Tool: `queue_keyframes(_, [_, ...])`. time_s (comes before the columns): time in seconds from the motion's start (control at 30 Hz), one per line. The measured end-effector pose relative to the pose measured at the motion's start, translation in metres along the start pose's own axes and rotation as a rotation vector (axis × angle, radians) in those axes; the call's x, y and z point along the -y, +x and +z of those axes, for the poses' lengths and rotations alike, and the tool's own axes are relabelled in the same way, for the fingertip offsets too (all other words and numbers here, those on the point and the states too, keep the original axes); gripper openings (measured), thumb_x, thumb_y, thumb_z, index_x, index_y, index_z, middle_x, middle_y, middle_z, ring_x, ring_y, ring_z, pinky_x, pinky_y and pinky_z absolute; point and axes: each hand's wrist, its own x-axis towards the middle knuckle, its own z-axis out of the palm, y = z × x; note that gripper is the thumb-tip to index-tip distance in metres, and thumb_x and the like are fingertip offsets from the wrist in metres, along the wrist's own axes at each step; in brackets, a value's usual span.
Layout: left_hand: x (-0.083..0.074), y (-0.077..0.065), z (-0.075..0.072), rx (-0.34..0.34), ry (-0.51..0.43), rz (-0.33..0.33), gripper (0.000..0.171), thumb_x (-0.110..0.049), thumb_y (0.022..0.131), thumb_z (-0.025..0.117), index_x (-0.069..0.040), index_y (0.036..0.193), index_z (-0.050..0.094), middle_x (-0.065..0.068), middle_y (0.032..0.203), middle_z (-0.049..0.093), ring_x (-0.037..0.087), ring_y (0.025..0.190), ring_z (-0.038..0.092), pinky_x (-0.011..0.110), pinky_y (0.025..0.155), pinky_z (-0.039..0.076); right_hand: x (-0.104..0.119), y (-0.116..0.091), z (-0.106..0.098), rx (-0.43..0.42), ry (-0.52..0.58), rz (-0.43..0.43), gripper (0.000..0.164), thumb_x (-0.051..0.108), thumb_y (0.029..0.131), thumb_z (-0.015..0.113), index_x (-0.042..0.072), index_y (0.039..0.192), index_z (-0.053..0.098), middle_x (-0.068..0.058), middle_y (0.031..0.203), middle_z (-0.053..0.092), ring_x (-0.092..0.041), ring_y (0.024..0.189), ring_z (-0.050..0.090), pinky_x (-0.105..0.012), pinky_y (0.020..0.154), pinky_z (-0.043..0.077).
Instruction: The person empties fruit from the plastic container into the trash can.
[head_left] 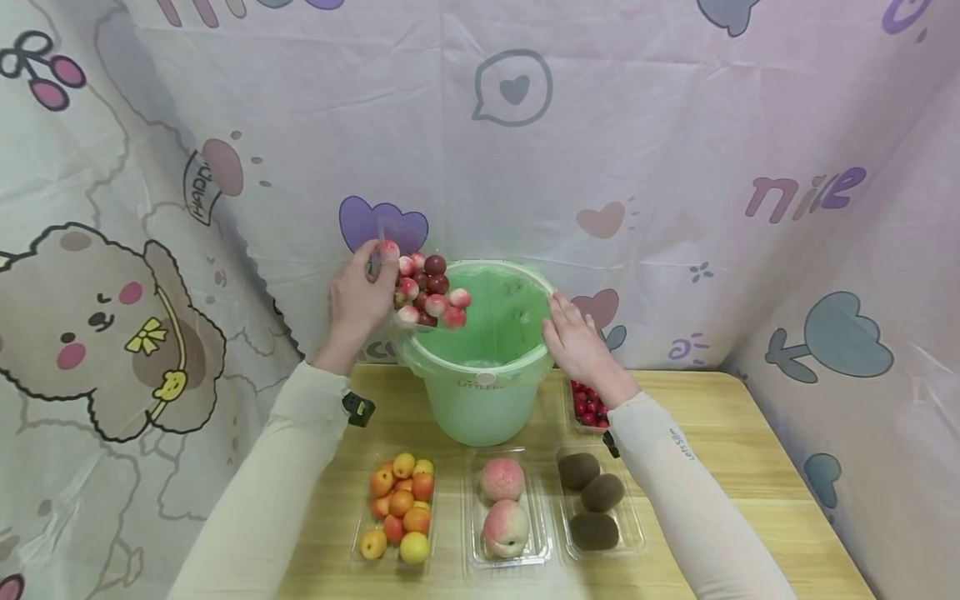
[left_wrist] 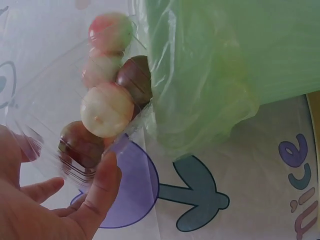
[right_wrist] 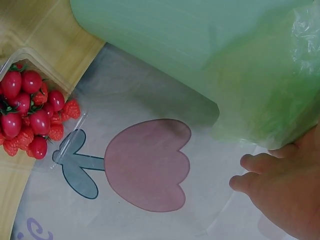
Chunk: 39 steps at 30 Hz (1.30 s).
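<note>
My left hand grips a clear plastic container by its side and end. The container tilts at the left rim of a pale green bucket. Inside it are small pink-and-white fruits and dark red round fruits. A thin green bag lines the bucket and folds over its white rim. On the right side of that rim rests my right hand, its fingers extended against the bag.
In front of the bucket, clear trays hold small orange-yellow fruits, two peaches and three brown kiwis. Behind the right forearm sits a box of cherry tomatoes and red berries. A printed cloth hangs around the wooden table.
</note>
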Motion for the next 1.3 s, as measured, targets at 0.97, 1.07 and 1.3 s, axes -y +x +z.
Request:
queue_keyframes(0.97, [-0.006, -0.002, 0.010, 0.041, 0.015, 0.095, 0.061, -0.053, 0.106, 0.052, -0.033, 0.162, 0.042, 0.022, 0.140, 0.063, 0.043, 0.127, 0.056, 0.061, 0.105, 0.045, 0.002, 0.000, -0.002, -0.007, 0.010, 0.001, 0.063, 0.035, 0.115, 0.025, 0.002, 0.168, 0.016, -0.016, 0.178, 0.010, -0.043, 0.163, 0.012, -0.067, 0.130, 0.005])
queue_keyframes(1.07, [-0.006, -0.002, 0.013, 0.031, 0.024, 0.127, 0.059, -0.052, 0.106, 0.053, -0.033, 0.161, 0.044, 0.022, 0.125, 0.066, 0.041, 0.117, 0.057, 0.058, 0.099, 0.046, 0.002, 0.000, -0.002, -0.005, 0.010, 0.001, 0.063, 0.036, 0.115, 0.024, 0.003, 0.168, 0.016, -0.016, 0.178, 0.010, -0.043, 0.163, 0.012, -0.067, 0.130, 0.005])
queue_keyframes(1.3, [-0.006, -0.003, 0.016, 0.003, 0.072, 0.202, 0.059, -0.049, 0.106, 0.054, -0.031, 0.162, 0.044, 0.023, 0.121, 0.065, 0.042, 0.110, 0.059, 0.058, 0.092, 0.048, 0.002, 0.000, -0.001, 0.010, 0.014, 0.010, 0.065, 0.039, 0.115, 0.022, 0.003, 0.168, 0.015, -0.013, 0.178, 0.007, -0.042, 0.163, 0.011, -0.065, 0.131, 0.004])
